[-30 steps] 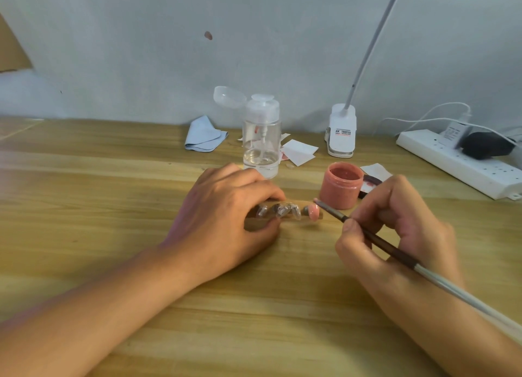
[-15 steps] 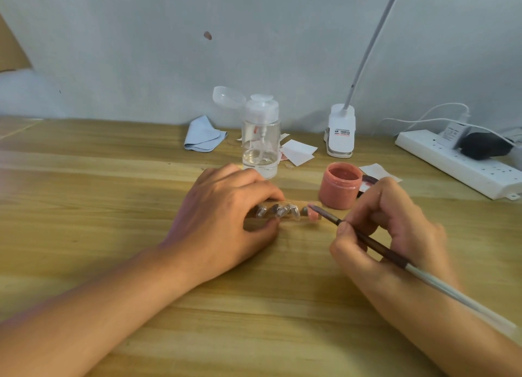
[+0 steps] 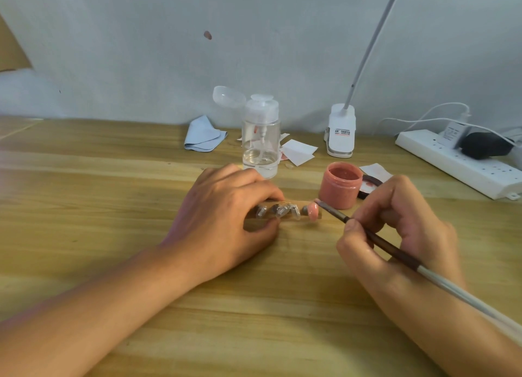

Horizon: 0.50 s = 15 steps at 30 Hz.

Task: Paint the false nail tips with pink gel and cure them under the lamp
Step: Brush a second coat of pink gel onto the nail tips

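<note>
Easing back rightward since half a second ago, the slim dark-handled brush [image 3: 381, 244] is hovering just beside the pink-coated nail tip [image 3: 313, 210] — contact unclear. The left hand [image 3: 226, 215] is pinching the short wooden strip [image 3: 295, 202] mid-table, the right hand [image 3: 401, 229] pinching the brush penwise. One tip is showing pink; the clear plastic tips [image 3: 282, 210] leftward are waiting — curing under the far white clip lamp [image 3: 341, 131] is pending.

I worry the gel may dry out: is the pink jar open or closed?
Open. The pink jar has no lid on; gel shows inside.
</note>
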Tool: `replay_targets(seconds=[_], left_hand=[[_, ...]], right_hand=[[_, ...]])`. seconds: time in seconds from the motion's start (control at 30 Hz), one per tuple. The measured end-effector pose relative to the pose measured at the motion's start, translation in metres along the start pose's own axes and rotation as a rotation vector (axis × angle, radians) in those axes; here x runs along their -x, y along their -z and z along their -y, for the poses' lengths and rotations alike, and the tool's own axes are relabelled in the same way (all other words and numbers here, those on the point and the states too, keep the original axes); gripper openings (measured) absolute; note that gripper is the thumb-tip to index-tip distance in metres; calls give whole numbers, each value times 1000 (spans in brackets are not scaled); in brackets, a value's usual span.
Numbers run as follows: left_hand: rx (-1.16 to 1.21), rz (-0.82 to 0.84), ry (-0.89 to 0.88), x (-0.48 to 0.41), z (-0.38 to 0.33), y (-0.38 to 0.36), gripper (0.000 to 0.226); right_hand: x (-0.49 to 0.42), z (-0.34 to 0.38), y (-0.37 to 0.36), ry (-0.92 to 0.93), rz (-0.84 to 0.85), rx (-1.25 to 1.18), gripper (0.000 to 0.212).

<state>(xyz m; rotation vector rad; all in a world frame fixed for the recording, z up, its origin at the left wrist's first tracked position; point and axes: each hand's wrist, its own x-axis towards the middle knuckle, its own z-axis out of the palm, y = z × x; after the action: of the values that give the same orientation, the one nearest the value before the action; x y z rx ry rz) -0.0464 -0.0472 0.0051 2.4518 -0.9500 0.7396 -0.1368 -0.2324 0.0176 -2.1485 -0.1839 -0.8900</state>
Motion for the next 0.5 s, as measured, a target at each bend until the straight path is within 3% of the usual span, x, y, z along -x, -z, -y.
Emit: replay_targets(seconds=[0.5], left_hand=[[4, 3, 7, 0, 0, -1, 20]], right_hand=[[0, 1, 1, 17, -10, 19, 12]])
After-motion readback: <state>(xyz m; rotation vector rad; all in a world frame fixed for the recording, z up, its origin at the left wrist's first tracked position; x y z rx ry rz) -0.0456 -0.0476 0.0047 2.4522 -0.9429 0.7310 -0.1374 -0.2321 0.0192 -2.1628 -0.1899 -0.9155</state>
